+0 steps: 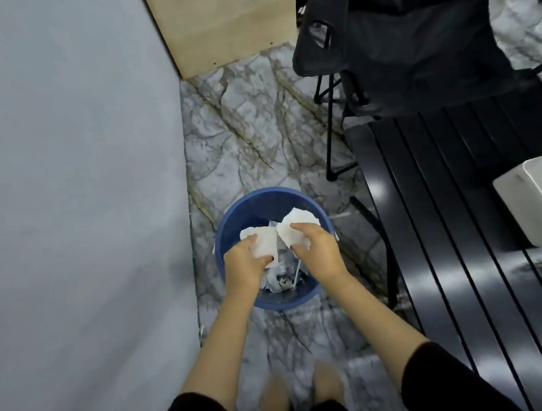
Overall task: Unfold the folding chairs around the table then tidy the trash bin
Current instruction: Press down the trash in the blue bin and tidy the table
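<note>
- The blue trash bin (272, 193) stands on the marble-patterned floor (251, 126), just below the frame's centre, with the grey wall (69, 187) close at its 9 o'clock.
- Both hands are over the bin's mouth, each with 1 piece of white paper.
- The left hand (245, 263) is at the bin's 8 o'clock side. Its fingers are curled round the left paper sheet (264, 242), with the thumb on top.
- The right hand (316, 250) is at the bin's 3 o'clock side. Thumb and fingers pinch the right paper sheet (300, 224), which fans out toward 12 o'clock.
- The 2 sheets nearly meet above the bin's middle; whether they touch cannot be told.
- Crumpled waste (279, 280) lies in the bottom of the bin, between the wrists.
- A black folding chair (395, 36) stands at the bin's 1 o'clock, well apart from it.
- A black slatted table (457, 224) fills the 3 o'clock side, with a white box (532, 203) on it at the frame's edge.
- A pale wooden panel (225, 22) stands at 12 o'clock, beside the wall.
</note>
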